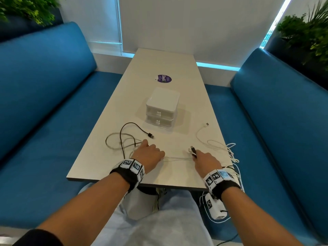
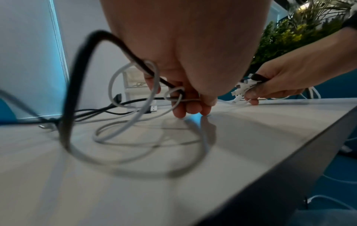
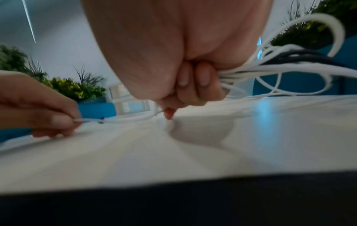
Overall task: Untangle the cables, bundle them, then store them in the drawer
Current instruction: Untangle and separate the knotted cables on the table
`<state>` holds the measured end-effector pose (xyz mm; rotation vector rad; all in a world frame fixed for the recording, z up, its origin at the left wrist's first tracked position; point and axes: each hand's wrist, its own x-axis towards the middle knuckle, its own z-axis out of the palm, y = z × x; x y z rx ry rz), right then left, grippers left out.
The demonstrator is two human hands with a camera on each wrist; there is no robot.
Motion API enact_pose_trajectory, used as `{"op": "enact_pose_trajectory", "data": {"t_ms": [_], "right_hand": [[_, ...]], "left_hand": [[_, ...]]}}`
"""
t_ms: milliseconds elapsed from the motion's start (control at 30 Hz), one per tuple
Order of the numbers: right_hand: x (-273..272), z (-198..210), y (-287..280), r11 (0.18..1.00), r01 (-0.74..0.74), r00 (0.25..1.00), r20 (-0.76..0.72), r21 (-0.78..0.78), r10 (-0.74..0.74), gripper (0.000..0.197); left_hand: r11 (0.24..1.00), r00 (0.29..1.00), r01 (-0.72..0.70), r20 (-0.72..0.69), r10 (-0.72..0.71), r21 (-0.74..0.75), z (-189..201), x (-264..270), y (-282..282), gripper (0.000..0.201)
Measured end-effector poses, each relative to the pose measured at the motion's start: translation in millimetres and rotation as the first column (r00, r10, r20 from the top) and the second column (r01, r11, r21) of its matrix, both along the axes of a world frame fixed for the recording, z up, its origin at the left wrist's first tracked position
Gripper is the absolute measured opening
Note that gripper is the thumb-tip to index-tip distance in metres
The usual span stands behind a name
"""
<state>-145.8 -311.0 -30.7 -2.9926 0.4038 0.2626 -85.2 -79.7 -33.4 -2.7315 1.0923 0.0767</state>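
We see the cables (image 1: 177, 158) stretched as thin white strands across the lower middle of the head view, taut between the two hands just above the white table (image 1: 99, 167). The right hand (image 1: 206, 161), right of centre, is closed around a cluster of connector ends (image 1: 193, 151) — white plugs and one black one poking up past the knuckles — and in the right wrist view its curled fingers (image 3: 195, 85) clamp a sheaf of white cords that fan out toward the right edge of the frame. More white loops (image 1: 230, 153) spill over the table's right edge. The left hand (image 1: 148, 154), left of centre, is curled down on the strands; the left wrist view shows its fingers (image 2: 190, 107) pinching grey and black cable against the tabletop. Left of that hand lies a loose tangle of black cable (image 1: 129, 132) and grey cable (image 1: 113, 139), the black one ending in a USB plug (image 1: 151, 136) — pointing toward the frame's centre.

Above the hands, mid-frame, stands a small white two-drawer organizer (image 1: 162, 107), both drawers closed. Further up the table sits a round purple sticker (image 1: 164, 79). Blue bench seats (image 1: 44, 82) flank the table on both sides.
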Motion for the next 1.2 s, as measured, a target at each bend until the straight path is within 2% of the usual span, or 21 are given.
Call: {"op": "enact_pose_trajectory", "data": {"t_ms": [100,233,333,433,700,767,867,933,1067,1200], "right_hand": [[5.1,3.0,11.7,0.999,0.020,0.999,0.035,0.047,-0.022,0.026],[4.9,8.4,34.7,0.996,-0.060,0.988,0.146,0.067,0.049,0.028],[2.8,14.0,36.1,0.995,0.004,0.968,0.248,0.102,-0.029,0.029],[3.3,15.9,33.0,0.990,0.046,0.974,0.216,0.136,-0.075,0.028],[5.7,3.5,34.3,0.984,-0.023,0.997,0.083,0.179,0.008,0.037],[5.9,2.2,38.1,0.979,-0.029,0.996,0.089,0.204,0.011,0.038],[7.9,1.2,44.8,0.960,-0.074,0.994,0.096,0.269,0.050,0.038],[9.7,2.0,46.9,0.940,-0.076,0.995,0.091,0.333,0.048,0.035],[14.3,5.5,41.4,0.923,-0.107,0.994,0.055,0.369,0.093,0.031],[16.0,6.0,39.4,0.954,-0.139,0.990,0.019,0.267,0.139,0.029]], "left_hand": [[1.000,1.000,0.000,-0.015,0.000,-0.002,3.0,-2.7,-14.3,0.028],[0.999,1.000,-0.020,-0.018,0.020,-0.033,4.9,-4.5,-31.8,0.024],[0.995,0.997,-0.079,-0.029,0.078,-0.057,4.7,-3.2,-34.0,0.025],[0.984,0.985,-0.166,-0.061,0.162,-0.065,3.2,1.6,-25.4,0.023],[0.956,0.958,-0.281,-0.077,0.274,-0.084,7.0,5.7,-17.1,0.024],[0.961,0.964,-0.256,-0.100,0.246,-0.101,5.6,4.9,-19.7,0.020],[0.990,0.993,-0.073,-0.104,0.061,-0.120,1.4,1.2,-30.4,0.020],[0.989,0.998,-0.005,-0.070,-0.006,-0.145,-1.1,-0.3,-37.3,0.022],[0.974,0.999,0.017,-0.035,-0.026,-0.226,-6.7,1.5,-36.3,0.019],[0.981,0.999,0.036,0.017,-0.033,-0.192,-9.2,6.2,-29.5,0.017]]}}
